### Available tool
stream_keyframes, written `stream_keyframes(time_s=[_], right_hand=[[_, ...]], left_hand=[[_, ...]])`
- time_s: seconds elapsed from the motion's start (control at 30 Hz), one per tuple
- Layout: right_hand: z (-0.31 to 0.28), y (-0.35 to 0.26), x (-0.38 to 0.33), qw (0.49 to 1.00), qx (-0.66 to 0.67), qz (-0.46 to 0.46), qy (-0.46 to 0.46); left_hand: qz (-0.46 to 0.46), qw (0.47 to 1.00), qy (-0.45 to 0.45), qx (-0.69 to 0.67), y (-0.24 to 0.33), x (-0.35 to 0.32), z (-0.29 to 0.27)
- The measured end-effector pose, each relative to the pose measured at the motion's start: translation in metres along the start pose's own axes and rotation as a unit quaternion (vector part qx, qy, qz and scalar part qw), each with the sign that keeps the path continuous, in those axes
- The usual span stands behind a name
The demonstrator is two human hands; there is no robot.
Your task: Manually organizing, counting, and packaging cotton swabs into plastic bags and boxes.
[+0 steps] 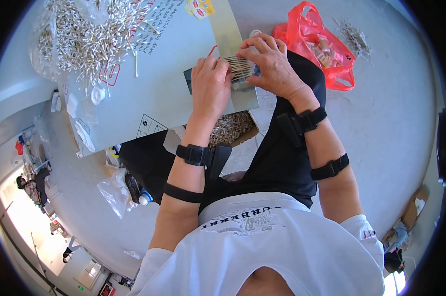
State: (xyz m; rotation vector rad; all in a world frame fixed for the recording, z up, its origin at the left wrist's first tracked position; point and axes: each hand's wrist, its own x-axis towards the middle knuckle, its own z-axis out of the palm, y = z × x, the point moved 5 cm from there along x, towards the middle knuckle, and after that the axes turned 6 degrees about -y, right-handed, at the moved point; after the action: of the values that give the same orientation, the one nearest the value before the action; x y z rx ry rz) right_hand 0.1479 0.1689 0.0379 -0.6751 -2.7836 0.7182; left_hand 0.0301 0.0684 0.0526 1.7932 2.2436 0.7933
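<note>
Head view: reaches forward at the right edge of the counter [154, 93], holding a row of cotton swabs [240, 68] between the left hand [211, 83], curled knuckles-up, and the right hand [273, 66], arched with thumb and fingers apart.

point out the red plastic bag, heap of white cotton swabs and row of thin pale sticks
Red plastic bag [294, 36], head view: left wall.
Heap of white cotton swabs [96, 43], head view: middle.
Row of thin pale sticks [240, 68], head view: middle.

Swab bundle [240, 68] partly behind left grip [212, 84]; distant person [34, 191] indistinct
</note>
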Motion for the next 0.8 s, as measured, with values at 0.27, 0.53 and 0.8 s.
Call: stream_keyframes(time_s=[0.27, 0.53, 0.8], right_hand=[[-0.003, 0.003, -0.002, 0.999, 0.043, -0.011, 0.025], [-0.004, 0.015, -0.007, 0.996, 0.041, 0.011, 0.077], [-0.008, 0.010, -0.006, 0.994, 0.043, 0.006, 0.104]], left_hand=[[0.012, 0.999, -0.035, 0.028, -0.001, 0.005, 0.009], [0.037, 0.998, -0.039, 0.020, -0.001, 0.003, 0.009], [0.078, 0.996, -0.039, 0.019, -0.002, 0.004, 0.007]])
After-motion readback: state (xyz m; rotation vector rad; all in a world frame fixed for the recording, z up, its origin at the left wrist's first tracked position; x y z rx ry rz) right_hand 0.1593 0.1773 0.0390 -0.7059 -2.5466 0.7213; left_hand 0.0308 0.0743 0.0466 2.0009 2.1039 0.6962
